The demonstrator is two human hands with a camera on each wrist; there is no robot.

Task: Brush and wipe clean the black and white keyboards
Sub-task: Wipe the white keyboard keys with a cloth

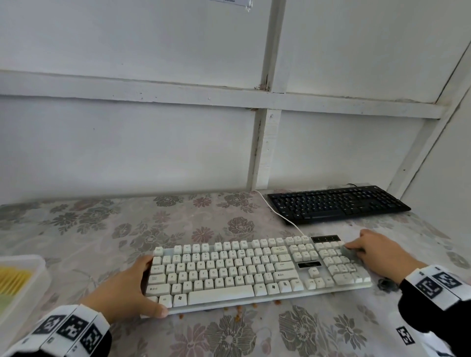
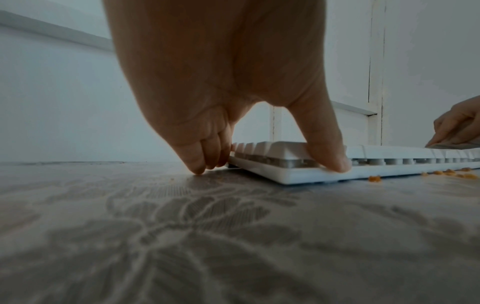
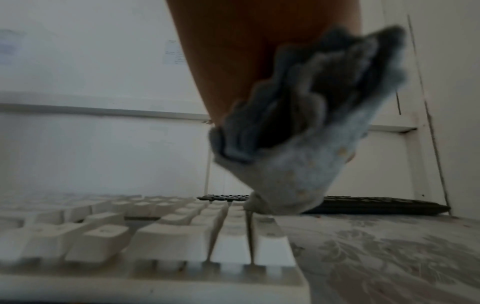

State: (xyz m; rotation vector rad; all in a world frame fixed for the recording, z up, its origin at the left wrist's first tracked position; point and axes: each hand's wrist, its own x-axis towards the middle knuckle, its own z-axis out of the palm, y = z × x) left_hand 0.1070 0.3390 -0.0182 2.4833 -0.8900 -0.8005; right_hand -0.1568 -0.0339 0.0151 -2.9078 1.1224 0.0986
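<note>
The left hand [image 1: 127, 288] clamped the white keyboard [image 1: 244, 272] near the desk's front edge, steadying it. The right hand [image 1: 379, 254] pressed what looked like a bunched grey cloth [image 3: 306, 144] onto its right-end keys; the black keyboard [image 1: 336, 203] waited at the back-right corner.

1. In front of me stands a white wall [image 1: 127, 142] of painted panels, in soft, even light.
2. A horizontal rail [image 1: 153, 88] runs across it, crossed by an upright batten [image 1: 265, 142] with chipped, rusty-looking spots at the joint.
3. On my right a side wall [image 1: 443, 158] meets it in a corner, framed by a slanting white strip.
4. A sheet of paper [image 1: 234, 3] hangs at the very top of the wall; its print is too small to read.
5. The counter [image 1: 102, 224] below is covered with a pale cloth patterned in grey and faded pink flowers.
</note>
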